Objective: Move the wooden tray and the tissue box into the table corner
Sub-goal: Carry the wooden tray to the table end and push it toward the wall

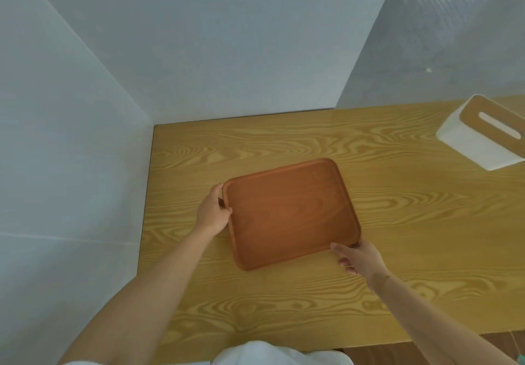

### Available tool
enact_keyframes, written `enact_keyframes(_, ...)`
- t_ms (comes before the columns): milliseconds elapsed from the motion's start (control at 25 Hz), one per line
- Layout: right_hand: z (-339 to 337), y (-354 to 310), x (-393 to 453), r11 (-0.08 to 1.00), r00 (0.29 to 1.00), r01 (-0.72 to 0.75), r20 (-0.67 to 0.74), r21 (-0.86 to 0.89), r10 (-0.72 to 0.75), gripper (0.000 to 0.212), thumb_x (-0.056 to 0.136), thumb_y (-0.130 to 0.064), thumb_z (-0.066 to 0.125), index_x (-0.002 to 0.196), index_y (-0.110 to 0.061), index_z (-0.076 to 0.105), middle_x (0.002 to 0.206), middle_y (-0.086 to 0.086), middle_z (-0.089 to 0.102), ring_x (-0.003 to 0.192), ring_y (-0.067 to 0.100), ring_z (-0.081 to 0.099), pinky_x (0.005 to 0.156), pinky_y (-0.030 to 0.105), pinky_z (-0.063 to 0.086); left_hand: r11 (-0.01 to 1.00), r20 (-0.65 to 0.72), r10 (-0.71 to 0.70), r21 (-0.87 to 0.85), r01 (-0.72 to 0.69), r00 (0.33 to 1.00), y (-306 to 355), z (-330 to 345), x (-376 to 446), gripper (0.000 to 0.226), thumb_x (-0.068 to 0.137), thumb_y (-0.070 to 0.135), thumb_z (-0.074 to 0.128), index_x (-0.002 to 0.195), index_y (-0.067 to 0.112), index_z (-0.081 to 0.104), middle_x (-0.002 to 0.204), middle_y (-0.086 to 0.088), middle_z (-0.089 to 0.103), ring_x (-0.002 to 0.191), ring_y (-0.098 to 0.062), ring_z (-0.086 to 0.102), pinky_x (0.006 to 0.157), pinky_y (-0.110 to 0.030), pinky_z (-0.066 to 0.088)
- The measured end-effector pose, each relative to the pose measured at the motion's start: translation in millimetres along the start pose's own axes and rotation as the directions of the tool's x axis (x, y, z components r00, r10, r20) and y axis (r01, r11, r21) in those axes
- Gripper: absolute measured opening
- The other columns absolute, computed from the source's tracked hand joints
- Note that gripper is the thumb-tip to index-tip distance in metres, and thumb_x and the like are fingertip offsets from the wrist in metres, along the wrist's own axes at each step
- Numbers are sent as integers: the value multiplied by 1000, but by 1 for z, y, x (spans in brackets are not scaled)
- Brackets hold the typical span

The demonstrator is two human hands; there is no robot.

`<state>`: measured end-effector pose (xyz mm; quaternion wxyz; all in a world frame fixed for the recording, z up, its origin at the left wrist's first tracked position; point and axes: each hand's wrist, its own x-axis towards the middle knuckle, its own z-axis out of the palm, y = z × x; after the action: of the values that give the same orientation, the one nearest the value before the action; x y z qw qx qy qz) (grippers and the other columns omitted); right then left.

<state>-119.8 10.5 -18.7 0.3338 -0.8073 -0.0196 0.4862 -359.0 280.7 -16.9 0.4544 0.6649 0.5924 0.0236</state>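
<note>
Two hands hold the wooden tray (289, 214) mid-table: my left hand (211, 211) clamps its rim at nine o'clock, my right hand (359, 258) pinches the corner at five. I should slide it level toward the wall corner at eleven o'clock, keeping both grips even. The tissue box (483, 134) waits at two o'clock.

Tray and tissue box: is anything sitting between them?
Nothing: the head view shows only bare table between the tray and the tissue box.
</note>
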Motion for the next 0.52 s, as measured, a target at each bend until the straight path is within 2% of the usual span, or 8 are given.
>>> enact_keyframes(120,-4,7,6,997,997,-69,-42,23,70,29,80,-30,84,100,-13,71,73,2,74,61,19,67,53,30,52,993,40,52,108,-56,998,10,15,20,73,92,7,66,153,28,33,138,-7,57,120,-27,58,100,-45,50)
enact_keyframes(240,-8,14,8,995,993,-95,-74,10,96,31,79,-35,84,97,-14,72,75,4,75,62,18,70,51,28,53,981,57,84,173,-92,995,18,28,31,72,94,8,64,155,29,31,138,-9,54,121,-27,57,101,-43,50)
enact_keyframes(320,-12,14,8,994,991,-104,-84,-18,102,33,77,-38,85,94,-12,72,69,4,73,56,18,68,49,27,52,966,61,90,236,-102,994,21,35,35,72,96,11,62,156,29,26,139,-11,51,120,-28,56,101,-39,48)
enact_keyframes(440,-17,16,8,989,989,-113,-112,-99,102,41,77,-44,84,87,-8,69,57,4,69,49,19,64,50,32,55,944,77,107,304,-126,991,24,43,34,71,99,14,59,158,25,21,141,-13,48,119,-28,56,93,-34,45)
enact_keyframes(520,-19,14,5,962,989,-91,-137,-256,57,50,76,-61,77,84,-13,64,61,4,71,53,21,67,54,37,57,926,64,125,351,-139,990,25,45,30,68,100,16,57,158,22,22,140,-14,47,116,-28,57,85,-31,43)
